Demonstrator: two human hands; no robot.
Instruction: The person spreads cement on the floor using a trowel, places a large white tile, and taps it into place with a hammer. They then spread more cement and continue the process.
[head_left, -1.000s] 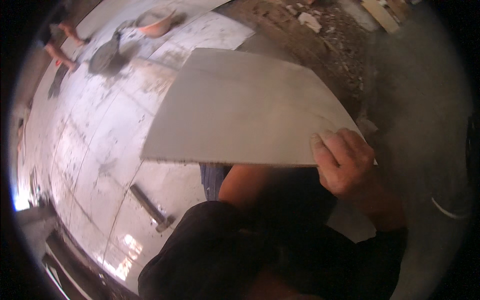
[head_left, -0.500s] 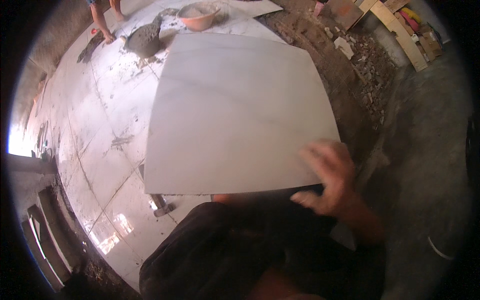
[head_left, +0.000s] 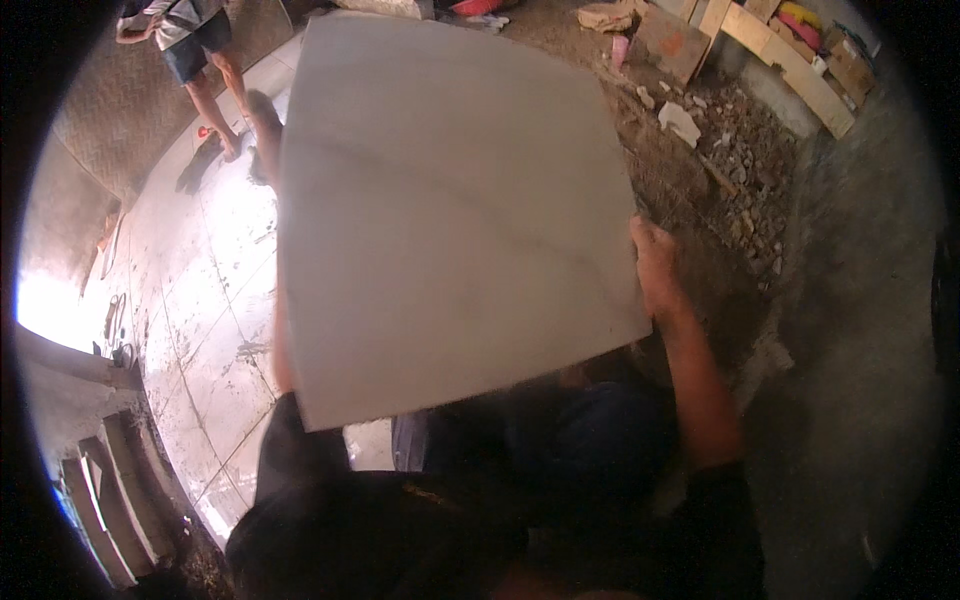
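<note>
I hold a large off-white tile (head_left: 460, 220) with grey veining raised before me, filling the middle of the view. My right hand (head_left: 650, 255) grips its right edge with closed fingers. My left forearm (head_left: 284, 355) shows beside the tile's left edge; that hand's fingers are hidden behind it. Below the tile are my dark clothes (head_left: 500, 520) and part of the white tiled floor (head_left: 190, 330).
A co-worker (head_left: 205, 50) in shorts stands at the top left, by a wall. To the right are rubble and soil (head_left: 750, 200), leaning boards (head_left: 780, 65) and bare grey concrete (head_left: 840, 370). Grey strips (head_left: 125, 490) lie at the lower left.
The tile has risen and now stands further up the view. My right hand, loose half a second ago, now grips its right side. My left forearm has appeared at the left edge.
</note>
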